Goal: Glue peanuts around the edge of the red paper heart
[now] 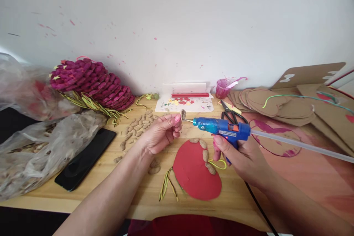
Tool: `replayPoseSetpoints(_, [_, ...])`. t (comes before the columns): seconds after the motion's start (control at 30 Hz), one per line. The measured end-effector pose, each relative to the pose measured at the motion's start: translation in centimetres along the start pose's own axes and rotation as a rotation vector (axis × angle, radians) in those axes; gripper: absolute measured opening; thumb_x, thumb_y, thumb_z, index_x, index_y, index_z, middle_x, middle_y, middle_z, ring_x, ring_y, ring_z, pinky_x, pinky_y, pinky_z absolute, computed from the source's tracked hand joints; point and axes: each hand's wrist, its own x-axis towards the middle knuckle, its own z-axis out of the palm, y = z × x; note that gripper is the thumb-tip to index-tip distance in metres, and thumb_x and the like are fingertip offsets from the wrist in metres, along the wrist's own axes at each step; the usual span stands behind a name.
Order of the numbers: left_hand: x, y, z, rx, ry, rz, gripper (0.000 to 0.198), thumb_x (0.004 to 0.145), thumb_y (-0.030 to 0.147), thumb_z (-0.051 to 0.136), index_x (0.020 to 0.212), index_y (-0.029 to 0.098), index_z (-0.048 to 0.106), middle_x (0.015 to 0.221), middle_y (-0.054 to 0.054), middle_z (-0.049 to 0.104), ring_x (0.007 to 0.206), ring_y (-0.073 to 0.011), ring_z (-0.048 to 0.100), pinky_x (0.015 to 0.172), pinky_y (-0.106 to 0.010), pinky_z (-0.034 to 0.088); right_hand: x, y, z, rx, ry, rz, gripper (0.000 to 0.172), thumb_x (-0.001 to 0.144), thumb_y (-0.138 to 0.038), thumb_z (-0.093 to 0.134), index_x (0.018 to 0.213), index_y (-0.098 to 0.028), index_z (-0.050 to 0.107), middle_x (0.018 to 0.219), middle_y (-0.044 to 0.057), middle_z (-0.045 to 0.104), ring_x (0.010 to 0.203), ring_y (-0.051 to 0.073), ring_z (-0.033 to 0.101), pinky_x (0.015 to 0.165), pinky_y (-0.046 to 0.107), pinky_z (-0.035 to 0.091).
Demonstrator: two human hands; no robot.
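Note:
My left hand (166, 131) pinches a peanut (183, 114) between thumb and fingertips, above the table's middle. The metal nozzle of a blue glue gun (218, 128) points left at that peanut, close to or touching it. My right hand (235, 153) is wrapped round the gun's handle, and a long clear glue stick (298, 145) sticks out of its back. Below lies a red rounded piece (195, 173) with several peanuts along its upper right edge, a yellow-green loop at the right and yarn strands at the left. Loose peanuts (138, 125) are scattered behind my left forearm.
At left are a black phone (85, 158), plastic bags (49, 151) and a stack of purple-painted peanuts (94, 81). Paper stars lie on a white sheet (160, 107) at the back. Scissors (233, 112), a pink cup (222, 89) and cardboard pieces (290, 107) are at right. A black cord (261, 208) hangs down.

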Motion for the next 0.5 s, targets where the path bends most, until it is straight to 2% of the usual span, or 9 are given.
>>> replayPoseSetpoints(0.13, [0.0, 0.3, 0.1, 0.002, 0.03, 0.019, 0.039, 0.067, 0.031, 0.094, 0.069, 0.013, 0.06, 0.063, 0.005, 0.047, 0.058, -0.0055, 0.045, 0.05, -0.015, 0.04, 0.2, 0.2, 0.0, -0.038, 0.02, 0.003, 0.033, 0.103, -0.038, 0.055, 0.075, -0.021, 0.058, 0.06, -0.002, 0.062, 0.047, 0.009, 0.059, 0.044, 0.02, 0.047])
replayPoseSetpoints(0.23, [-0.2, 0.8, 0.2, 0.073, 0.092, 0.048, 0.039, 0.061, 0.034, 0.097, 0.067, 0.013, 0.064, 0.062, 0.004, 0.049, 0.057, -0.006, 0.047, 0.051, -0.016, 0.042, 0.3, 0.8, -0.2, -0.04, 0.058, 0.066, 0.037, 0.101, -0.045, 0.056, 0.075, -0.02, 0.059, 0.059, -0.001, 0.062, 0.048, 0.009, 0.06, 0.043, 0.02, 0.046])
replayPoseSetpoints(0.37, [-1.1, 1.1, 0.4, 0.29, 0.171, 0.091, 0.038, 0.056, 0.038, 0.098, 0.073, 0.013, 0.074, 0.063, 0.001, 0.059, 0.054, -0.0065, 0.05, 0.049, -0.018, 0.041, 0.6, 1.9, -0.1, 0.089, 0.113, 0.225, 0.044, 0.093, -0.062, 0.062, 0.084, -0.02, 0.059, 0.069, 0.001, 0.064, 0.056, 0.014, 0.067, 0.039, 0.021, 0.046])
replayPoseSetpoints(0.5, [-3.0, 0.5, 0.3, 0.578, 0.247, 0.072, 0.033, 0.064, 0.04, 0.094, 0.083, 0.016, 0.081, 0.064, -0.002, 0.066, 0.054, -0.0084, 0.052, 0.049, -0.019, 0.039, 1.0, 2.4, 0.2, 0.227, 0.157, 0.337, 0.049, 0.085, -0.068, 0.069, 0.09, -0.02, 0.059, 0.084, 0.003, 0.064, 0.066, 0.016, 0.069, 0.039, 0.021, 0.049])
